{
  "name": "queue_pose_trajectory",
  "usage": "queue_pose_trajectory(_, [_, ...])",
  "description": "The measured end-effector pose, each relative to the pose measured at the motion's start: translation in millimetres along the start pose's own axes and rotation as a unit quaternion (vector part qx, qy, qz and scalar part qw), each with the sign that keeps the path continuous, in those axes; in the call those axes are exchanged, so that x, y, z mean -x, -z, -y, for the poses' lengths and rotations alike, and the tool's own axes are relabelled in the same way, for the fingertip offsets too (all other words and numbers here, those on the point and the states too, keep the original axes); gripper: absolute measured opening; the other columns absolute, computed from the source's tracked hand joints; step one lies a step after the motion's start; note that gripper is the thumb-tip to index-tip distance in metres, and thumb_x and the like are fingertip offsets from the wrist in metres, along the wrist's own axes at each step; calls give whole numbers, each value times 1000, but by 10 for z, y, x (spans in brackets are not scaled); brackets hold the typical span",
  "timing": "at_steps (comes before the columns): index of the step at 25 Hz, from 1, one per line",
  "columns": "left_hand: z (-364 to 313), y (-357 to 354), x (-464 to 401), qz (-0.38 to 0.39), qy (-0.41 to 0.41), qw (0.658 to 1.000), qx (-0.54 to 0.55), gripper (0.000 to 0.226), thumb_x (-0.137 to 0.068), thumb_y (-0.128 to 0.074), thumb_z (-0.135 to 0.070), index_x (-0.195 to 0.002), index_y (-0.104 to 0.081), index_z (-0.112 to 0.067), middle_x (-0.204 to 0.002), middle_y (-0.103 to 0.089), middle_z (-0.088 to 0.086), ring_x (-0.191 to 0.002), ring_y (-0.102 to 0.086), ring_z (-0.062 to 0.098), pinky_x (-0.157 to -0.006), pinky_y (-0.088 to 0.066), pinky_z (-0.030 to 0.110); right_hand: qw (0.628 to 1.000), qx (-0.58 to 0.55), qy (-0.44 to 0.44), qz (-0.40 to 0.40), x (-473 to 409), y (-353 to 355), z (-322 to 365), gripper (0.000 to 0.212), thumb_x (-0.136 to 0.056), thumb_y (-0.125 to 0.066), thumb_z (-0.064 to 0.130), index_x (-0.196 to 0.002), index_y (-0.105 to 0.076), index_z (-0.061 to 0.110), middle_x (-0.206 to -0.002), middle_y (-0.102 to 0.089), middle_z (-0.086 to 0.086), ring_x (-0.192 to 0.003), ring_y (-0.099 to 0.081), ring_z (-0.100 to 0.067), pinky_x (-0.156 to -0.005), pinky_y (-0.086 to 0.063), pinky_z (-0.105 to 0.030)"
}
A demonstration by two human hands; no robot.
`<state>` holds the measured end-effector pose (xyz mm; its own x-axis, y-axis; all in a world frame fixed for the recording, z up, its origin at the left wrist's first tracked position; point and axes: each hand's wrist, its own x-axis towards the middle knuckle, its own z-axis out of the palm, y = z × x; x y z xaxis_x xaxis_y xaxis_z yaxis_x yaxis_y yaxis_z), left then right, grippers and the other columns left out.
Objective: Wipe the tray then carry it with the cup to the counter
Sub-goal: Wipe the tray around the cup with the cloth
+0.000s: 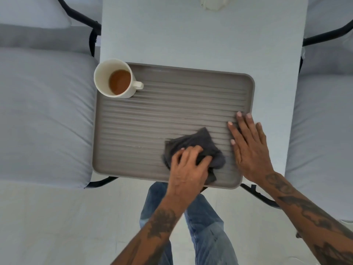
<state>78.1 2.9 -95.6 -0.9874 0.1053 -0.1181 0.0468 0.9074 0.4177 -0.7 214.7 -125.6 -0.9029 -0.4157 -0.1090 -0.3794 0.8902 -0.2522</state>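
Observation:
A grey ribbed tray [152,111] lies on a narrow white table [191,39]. A cream cup [116,79] holding brown liquid stands in the tray's far left corner, handle pointing right. My left hand [189,169] grips a dark grey cloth [196,144] and presses it on the near right part of the tray. My right hand [250,150] lies flat with straight fingers on the tray's right side, next to the cloth.
Cushioned light grey seats [44,121] with black frames flank the table on both sides. A pale object [214,3] sits at the table's far edge. My legs in blue jeans [202,222] stand below the tray's near edge, over a pale floor.

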Motion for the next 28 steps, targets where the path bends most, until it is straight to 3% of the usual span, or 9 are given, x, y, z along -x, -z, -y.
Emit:
queue_pose_trajectory(3, [608, 322, 158, -13, 59, 998, -8, 27, -83, -68, -22, -108, -72, -13, -121, -65, 16, -111, -55, 34, -91, -49, 46, 1000, -12, -4, -18, -20, -50, -1, 51, -105, -32, 22, -155, -31, 12, -165, -22, -14, -155, -13, -32, -123, -18, -57])
queue_pose_trajectory(6, [943, 831, 247, 2, 188, 973, 131, 27, -93, -56, -22, -116, -64, -11, -116, -67, 7, -106, -62, 23, -93, -52, 39, 999, -8, -2, -31, -13, -61, 22, 50, -105, -35, 20, -154, -32, 11, -164, -24, -15, -154, -15, -34, -123, -19, -58])
queue_pose_trajectory(9, [633, 1215, 105, 18, 288, 892, 347, 15, -100, -55, -8, -107, -57, -21, -88, -68, -6, -80, -65, 4, -72, -52, 15, 1000, -5, -5, -26, -9, -70, 17, 51, -105, -34, 19, -154, -32, 10, -164, -24, -16, -154, -15, -35, -122, -21, -60])
queue_pose_trajectory(13, [632, 1147, 5, 18, 370, 772, 516, 22, -98, -52, 2, -116, -60, -8, -106, -73, 6, -97, -70, 15, -85, -59, 26, 1000, 14, -7, -17, -11, -50, 35, 51, -105, -32, 21, -155, -31, 9, -165, -23, -16, -154, -15, -35, -122, -20, -60])
queue_pose_trajectory(16, [801, 1068, 126, -95, 398, 869, 279, 34, -96, -54, -4, -128, -57, -18, -128, -60, 4, -112, -59, 17, -98, -49, 23, 999, 41, -19, -14, -16, -20, 101, 51, -105, -37, 20, -155, -31, 9, -165, -22, -17, -154, -15, -36, -121, -18, -62])
queue_pose_trajectory(18, [624, 997, 116, -114, 251, 949, 156, 35, -95, -52, -9, -129, -59, -12, -130, -56, 6, -120, -53, 20, -106, -41, 24, 999, 39, -14, -33, -46, -24, 208, 51, -105, -38, 21, -153, -34, 6, -164, -23, -19, -153, -18, -38, -121, -18, -63])
queue_pose_trajectory(20, [442, 704, 69, -29, 104, 993, 50, 41, -96, -55, -20, -134, -59, -6, -140, -55, 16, -132, -50, 31, -113, -39, 42, 999, 27, 17, -29, -61, -62, 286, 51, -105, -36, 21, -153, -33, 5, -163, -24, -19, -153, -20, -38, -122, -18, -60])
queue_pose_trajectory(24, [441, 194, -55, 111, 97, 984, -100, 70, -103, -35, -43, -156, -22, 1, -165, -16, 24, -154, -14, 37, -123, -19, 54, 999, 2, 32, -7, -80, -97, 276, 52, -105, -31, 20, -154, -30, 7, -164, -25, -16, -153, -21, -32, -125, -17, -54])
queue_pose_trajectory(28, [226, 13, -94, 104, 61, 988, -99, 67, -103, -34, -35, -156, -16, 2, -164, -9, 26, -153, -7, 43, -124, -11, 55, 988, -149, -45, -6, -132, -5, 319, 51, -105, -32, 19, -154, -29, 6, -164, -27, -7, -155, -18, -22, -127, -7, -47])
